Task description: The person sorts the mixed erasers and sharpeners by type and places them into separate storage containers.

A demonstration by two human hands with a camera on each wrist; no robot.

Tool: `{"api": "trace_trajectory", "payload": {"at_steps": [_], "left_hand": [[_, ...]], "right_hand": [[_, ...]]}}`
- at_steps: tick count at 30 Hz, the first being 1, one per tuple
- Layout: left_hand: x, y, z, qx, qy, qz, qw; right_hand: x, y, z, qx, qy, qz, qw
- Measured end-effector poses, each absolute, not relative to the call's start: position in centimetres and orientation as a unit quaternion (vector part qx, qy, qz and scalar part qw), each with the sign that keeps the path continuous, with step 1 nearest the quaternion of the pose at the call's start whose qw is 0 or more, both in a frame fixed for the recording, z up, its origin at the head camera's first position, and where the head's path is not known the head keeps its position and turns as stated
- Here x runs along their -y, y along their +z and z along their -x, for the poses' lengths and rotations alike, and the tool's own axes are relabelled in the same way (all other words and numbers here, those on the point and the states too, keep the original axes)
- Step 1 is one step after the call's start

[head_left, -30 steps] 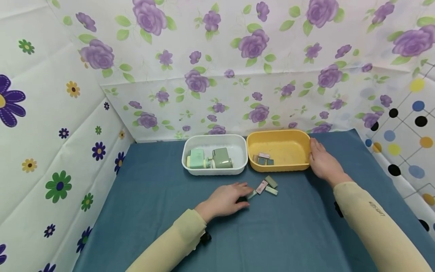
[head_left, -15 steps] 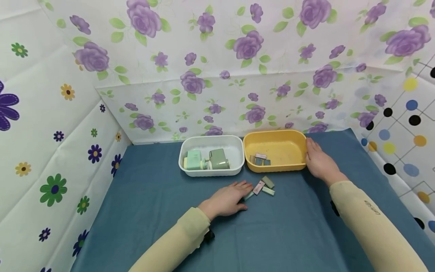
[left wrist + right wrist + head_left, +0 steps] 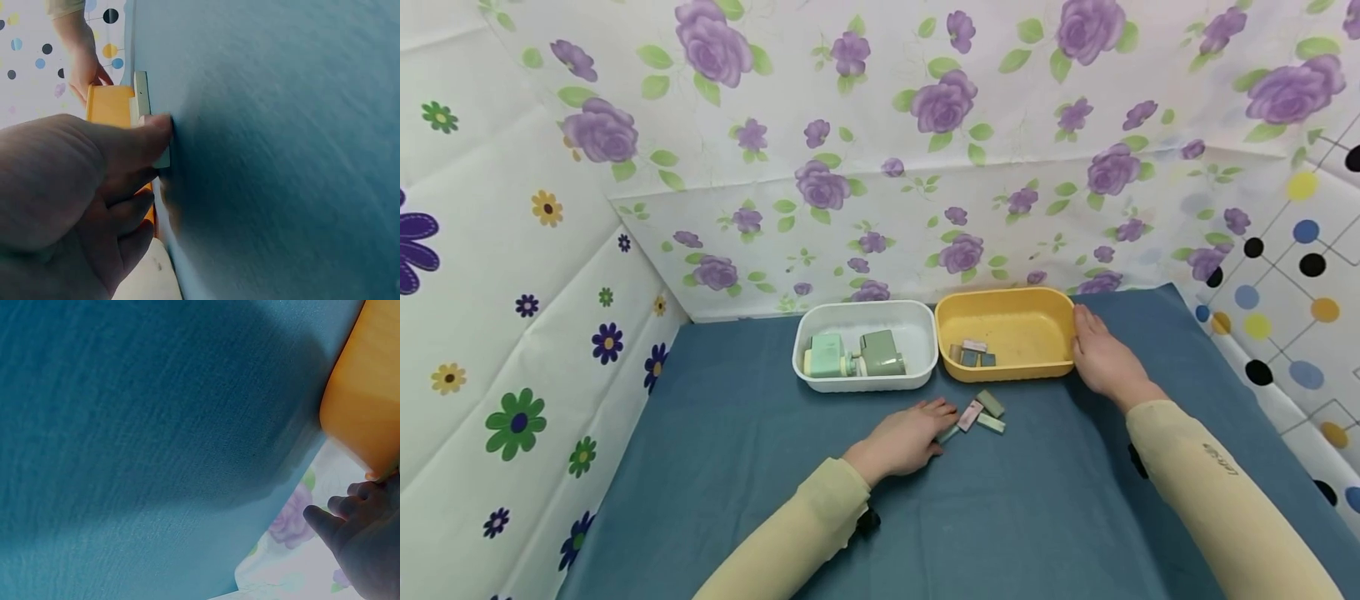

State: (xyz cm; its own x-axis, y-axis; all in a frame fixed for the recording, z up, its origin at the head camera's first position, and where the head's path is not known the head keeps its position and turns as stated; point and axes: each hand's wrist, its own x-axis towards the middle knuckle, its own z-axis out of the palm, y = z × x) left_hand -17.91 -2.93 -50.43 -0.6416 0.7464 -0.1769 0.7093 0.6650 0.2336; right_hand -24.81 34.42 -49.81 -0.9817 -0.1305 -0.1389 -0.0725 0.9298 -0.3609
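Observation:
My left hand [image 3: 904, 437] reaches over the table and pinches a small pale green block [image 3: 949, 434] between thumb and fingers, low at the cloth. The left wrist view shows the thumb across this block [image 3: 164, 160], with the forefinger behind it. Just right of it lie a pink block [image 3: 971, 415], an olive block [image 3: 991, 403] and another pale green block [image 3: 992, 423]. Straight fingers of my right hand [image 3: 1107, 354] rest along the right end of a yellow tray [image 3: 1033, 333]. Several small blocks [image 3: 973, 357] lie in its left part.
A white tray [image 3: 910, 325] stands against the yellow one's left side. It holds a mint box-shaped thing [image 3: 826, 356] and an olive-green one [image 3: 882, 353]. Blue cloth [image 3: 1022, 517] covers the table; flowered sheets [image 3: 880, 108] rise behind and at the sides.
The left hand has edged slightly right, and its thumb has drawn in toward the fingers on the pale green block. The right hand stays at the yellow tray. The view has shifted slightly.

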Motion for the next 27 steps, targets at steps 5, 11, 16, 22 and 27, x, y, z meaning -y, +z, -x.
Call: {"api": "trace_trajectory", "payload": {"at_steps": [5, 11, 16, 22, 27], "left_hand": [[2.6, -50.5, 17.9, -0.911, 0.07, -0.39, 0.117], [2.5, -50.4, 18.0, -0.92, 0.082, -0.368, 0.105], [2.5, -50.1, 17.9, -0.924, 0.109, -0.356, 0.086], [2.4, -49.1, 18.0, -0.925, 0.166, -0.336, 0.061], [1.6, -48.3, 18.3, -0.922, 0.206, -0.326, 0.029]], "right_hand": [[-34.5, -49.8, 24.8, -0.978, -0.183, 0.054, 0.079], [-34.6, -50.0, 25.0, -0.98, -0.178, 0.058, 0.072], [-34.6, -50.1, 25.0, -0.98, -0.177, 0.053, 0.071], [-34.6, -50.0, 24.8, -0.98, -0.181, 0.052, 0.068], [-34.5, -50.1, 24.7, -0.98, -0.182, 0.054, 0.06]]}}
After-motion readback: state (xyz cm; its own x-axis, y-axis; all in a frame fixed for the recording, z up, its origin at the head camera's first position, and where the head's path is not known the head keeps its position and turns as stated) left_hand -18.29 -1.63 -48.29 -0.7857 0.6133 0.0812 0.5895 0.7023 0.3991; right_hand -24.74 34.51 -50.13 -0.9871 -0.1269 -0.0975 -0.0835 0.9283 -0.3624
